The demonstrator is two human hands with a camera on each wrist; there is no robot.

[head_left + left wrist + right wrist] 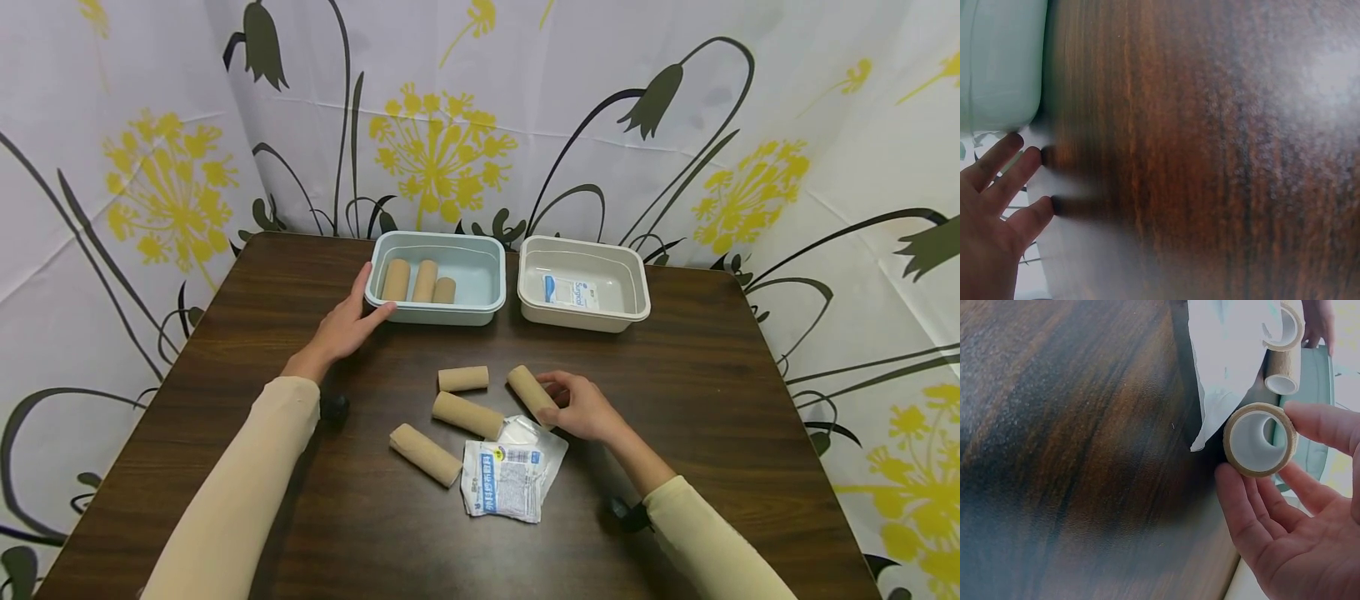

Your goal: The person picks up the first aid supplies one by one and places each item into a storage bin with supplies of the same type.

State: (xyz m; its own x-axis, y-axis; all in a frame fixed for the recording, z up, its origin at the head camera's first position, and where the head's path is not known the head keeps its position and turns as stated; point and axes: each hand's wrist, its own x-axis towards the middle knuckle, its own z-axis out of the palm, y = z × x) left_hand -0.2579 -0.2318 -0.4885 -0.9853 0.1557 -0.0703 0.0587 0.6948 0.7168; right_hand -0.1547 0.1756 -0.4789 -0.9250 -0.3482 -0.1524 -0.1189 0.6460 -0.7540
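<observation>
My right hand (pixel 588 408) pinches a tan bandage roll (pixel 531 396) between thumb and fingers near its closer end. In the right wrist view the roll (pixel 1257 470) shows a hollow white core. My left hand (pixel 347 327) touches the left end of the light blue bin (pixel 480 317), thumb at the front rim and fingers fairly straight along the side. Several tan rolls lie in that bin. More rolls, a short one (pixel 462 379), a longer one (pixel 468 415) and another (pixel 425 455), lie on the table. White gauze packets (pixel 513 479) overlap just beside the right hand's roll.
A beige bin (pixel 585 318) with a white and blue packet (pixel 570 292) inside stands right of the blue bin. Both bins sit at the back edge of the dark wooden table (pixel 712 400). A flower-patterned curtain (pixel 570 125) hangs behind.
</observation>
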